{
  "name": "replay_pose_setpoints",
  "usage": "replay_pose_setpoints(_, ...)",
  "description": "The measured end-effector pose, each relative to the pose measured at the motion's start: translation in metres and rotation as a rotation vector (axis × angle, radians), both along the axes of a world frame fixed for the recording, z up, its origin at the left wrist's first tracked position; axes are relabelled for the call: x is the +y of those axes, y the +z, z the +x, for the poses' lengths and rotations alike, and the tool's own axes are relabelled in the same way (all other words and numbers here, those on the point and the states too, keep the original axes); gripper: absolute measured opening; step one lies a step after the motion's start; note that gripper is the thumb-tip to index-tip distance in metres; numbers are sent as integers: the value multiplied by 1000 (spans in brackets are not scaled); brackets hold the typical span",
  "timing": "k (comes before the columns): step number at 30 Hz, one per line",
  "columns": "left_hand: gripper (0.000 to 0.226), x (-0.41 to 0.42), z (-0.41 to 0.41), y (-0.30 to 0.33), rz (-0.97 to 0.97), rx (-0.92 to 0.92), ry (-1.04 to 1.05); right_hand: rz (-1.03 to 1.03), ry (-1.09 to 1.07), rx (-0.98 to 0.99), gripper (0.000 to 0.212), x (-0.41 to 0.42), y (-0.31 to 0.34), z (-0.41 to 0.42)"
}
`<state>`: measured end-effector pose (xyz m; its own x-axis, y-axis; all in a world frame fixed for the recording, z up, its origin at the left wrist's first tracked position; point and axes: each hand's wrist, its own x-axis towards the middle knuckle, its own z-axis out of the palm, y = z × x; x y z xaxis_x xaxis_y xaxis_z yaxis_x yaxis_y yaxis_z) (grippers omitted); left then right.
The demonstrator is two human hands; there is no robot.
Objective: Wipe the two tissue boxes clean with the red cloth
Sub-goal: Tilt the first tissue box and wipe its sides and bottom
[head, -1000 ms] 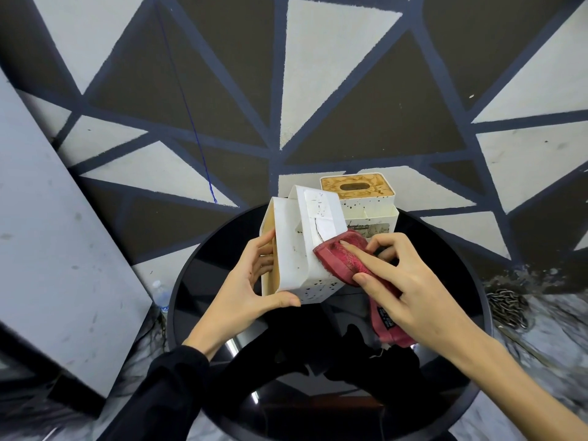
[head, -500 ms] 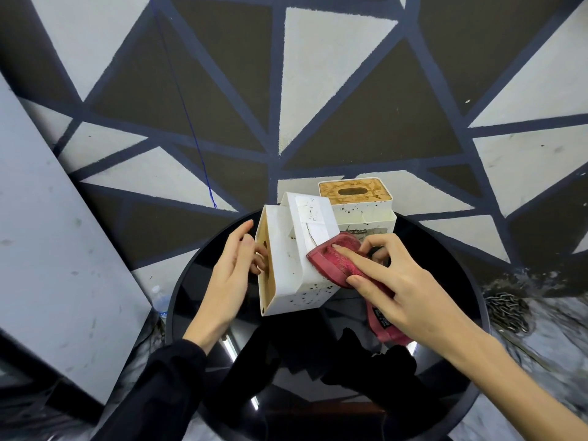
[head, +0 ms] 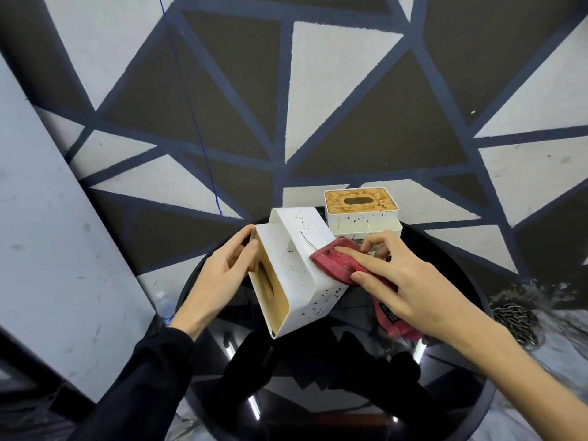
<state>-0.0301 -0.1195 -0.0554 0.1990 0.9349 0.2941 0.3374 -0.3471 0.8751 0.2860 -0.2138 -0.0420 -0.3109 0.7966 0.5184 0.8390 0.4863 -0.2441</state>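
Near tissue box: a white tissue box [head: 299, 275] with dark specks is lying tipped on its side above the near half of the round black table [head: 461, 405], its wooden lid face [head: 272, 291] with the oval slot turning toward the left; whether its lower corner is touching the tabletop cannot be told.
Left hand: the left hand [head: 222, 275] is bracing the wooden face of that box, fingers lying together and reaching up along the box's far left edge, thumb lying near the slot; a black sleeve [head: 140, 386] is covering the forearm.
Red cloth: the red cloth [head: 337, 262] is lying bunched against the upper right side of the tipped box, its tail with a small dark label [head: 388, 315] hanging down toward the table.
Right hand: the right hand [head: 404, 281] is pressing the cloth against the box, index finger and thumb stretched out flat on the fabric, the other fingers curling behind it.
Far tissue box: a second white tissue box [head: 361, 211] is standing upright at the far edge of the table, wooden lid up, just behind the cloth and the right hand's knuckles, which are hiding its lower front.
Table surface: the glossy top is mirroring ceiling lights and a dark silhouette.
Surroundings: a wall [head: 350, 106] painted in white and brown triangles with blue lines is rising behind the table; a thin blue cord [head: 191, 109] is hanging down it.
Left side: a grey panel [head: 47, 218] is leaning beside the table, with a clear bottle [head: 164, 305] between them.
Right side: a metal chain [head: 515, 323] is lying on the floor.
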Motion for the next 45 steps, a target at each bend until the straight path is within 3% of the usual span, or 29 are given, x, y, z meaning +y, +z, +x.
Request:
replay_pose_setpoints(3,52,-8,-5,-7,110,110,115,-9,-22,29,62,2,1,-1)
replay_pose_setpoints(6,48,-17,-5,-15,175,107,170,-30,-28,85,59,5,3,-4)
replay_pose_setpoints(12,22,-30,-6,-39,185,-42,197,-36,-43,81,56,13,9,-9)
replay_pose_setpoints(23,10,-49,10,-46,44,-370,131,-30,2,163,50,27,-1,-3)
replay_pose_setpoints(28,3,-51,18,-39,7,-431,81,-10,12,240,55,16,-10,8)
replay_pose_setpoints(35,29,-44,11,-23,-13,-369,-64,-33,45,330,42,8,-13,16)
replay_pose_setpoints(39,51,-39,3,-12,-29,-226,-176,-56,59,371,40,6,-16,20)
replay_pose_setpoints(45,34,-27,1,8,19,-113,-341,-86,78,390,42,4,-20,29)
